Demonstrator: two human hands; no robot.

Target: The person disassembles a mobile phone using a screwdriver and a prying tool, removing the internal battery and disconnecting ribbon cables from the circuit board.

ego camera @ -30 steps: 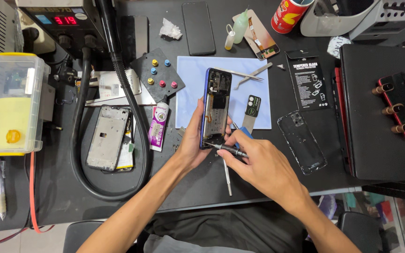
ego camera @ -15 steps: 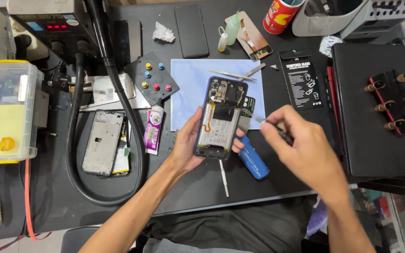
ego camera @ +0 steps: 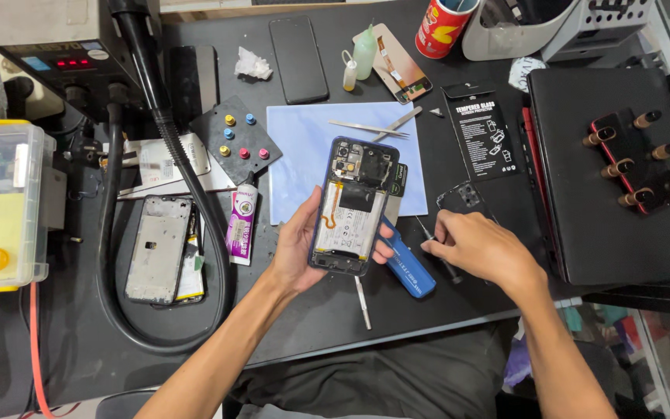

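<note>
Since half a second ago right hand has dropped to the mat, fingers pinching a thin tool beside the blue screwdriver; left hand grips the opened phone, tilted above the desk.

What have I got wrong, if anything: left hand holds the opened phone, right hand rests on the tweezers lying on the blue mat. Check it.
One thing is wrong. The right hand is not on the tweezers; they lie untouched on the blue mat. It rests by the blue-handled screwdriver. The left hand does hold the opened phone, as the head view shows.
</note>
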